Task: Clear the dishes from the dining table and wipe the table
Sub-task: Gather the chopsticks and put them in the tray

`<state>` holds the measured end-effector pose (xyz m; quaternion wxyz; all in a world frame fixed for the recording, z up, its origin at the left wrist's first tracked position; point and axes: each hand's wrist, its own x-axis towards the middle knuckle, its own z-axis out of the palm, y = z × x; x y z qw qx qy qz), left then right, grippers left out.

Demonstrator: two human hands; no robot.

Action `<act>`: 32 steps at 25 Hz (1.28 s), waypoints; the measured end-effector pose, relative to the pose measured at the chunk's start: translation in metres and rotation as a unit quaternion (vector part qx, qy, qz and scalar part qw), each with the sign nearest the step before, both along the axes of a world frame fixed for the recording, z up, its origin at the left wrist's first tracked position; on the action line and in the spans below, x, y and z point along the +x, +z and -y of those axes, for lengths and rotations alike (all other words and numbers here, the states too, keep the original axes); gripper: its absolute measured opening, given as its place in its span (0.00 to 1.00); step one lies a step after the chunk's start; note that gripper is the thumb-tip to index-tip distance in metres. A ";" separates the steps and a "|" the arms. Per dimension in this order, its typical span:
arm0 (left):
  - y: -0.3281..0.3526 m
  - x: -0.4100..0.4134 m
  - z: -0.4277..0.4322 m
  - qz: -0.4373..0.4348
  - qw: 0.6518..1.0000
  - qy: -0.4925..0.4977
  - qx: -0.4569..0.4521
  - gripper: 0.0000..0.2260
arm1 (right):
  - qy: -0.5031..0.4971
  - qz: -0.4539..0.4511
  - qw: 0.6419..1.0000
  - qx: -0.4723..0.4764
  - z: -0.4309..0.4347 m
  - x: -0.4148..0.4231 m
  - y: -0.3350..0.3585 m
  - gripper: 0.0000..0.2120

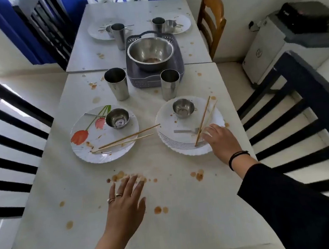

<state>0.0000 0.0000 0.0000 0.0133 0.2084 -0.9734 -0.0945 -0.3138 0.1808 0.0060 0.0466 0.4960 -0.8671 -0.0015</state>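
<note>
Pale wooden chopsticks on the right-side white scalloped plate, right hand at their near end.
Their long axis runs from the plate's near rim away toward its far rim. The right hand's fingers curl at the near tips, but a firm pinch cannot be made out. The left hand lies flat, fingers spread, on the stained white tabletop, well apart.
</note>
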 end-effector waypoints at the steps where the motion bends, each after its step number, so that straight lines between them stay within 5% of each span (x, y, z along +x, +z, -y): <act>1: 0.000 -0.005 0.002 -0.012 1.000 0.015 -0.003 0.23 | 0.008 -0.009 1.000 -0.001 0.004 -0.014 -0.002 0.21; 4: 0.002 -0.018 0.015 -0.049 0.997 0.039 -0.039 0.22 | 0.048 -0.056 0.997 0.010 0.015 -0.036 -0.002 0.24; 8: 0.008 -0.042 0.042 -0.058 0.994 0.051 -0.076 0.19 | 0.130 -0.119 0.984 -0.010 0.026 -0.045 -0.011 0.16; 18: -0.003 -0.122 0.130 0.091 0.989 0.030 -0.112 0.19 | 0.168 -0.153 0.969 -0.100 0.031 -0.043 -0.011 0.11; 24: -0.010 -0.130 0.145 0.115 0.980 -0.015 -0.160 0.08 | 0.142 -0.175 0.961 -0.158 0.027 -0.004 0.014 0.11; 28: 0.015 -0.124 0.117 -0.044 0.985 -0.076 -0.151 0.06 | 0.110 -0.174 0.959 -0.197 0.011 0.042 0.043 0.10; 32: 0.047 -0.117 0.047 -0.217 0.947 -0.207 -0.119 0.10 | 0.073 -0.173 0.954 -0.235 -0.034 0.102 0.076 0.08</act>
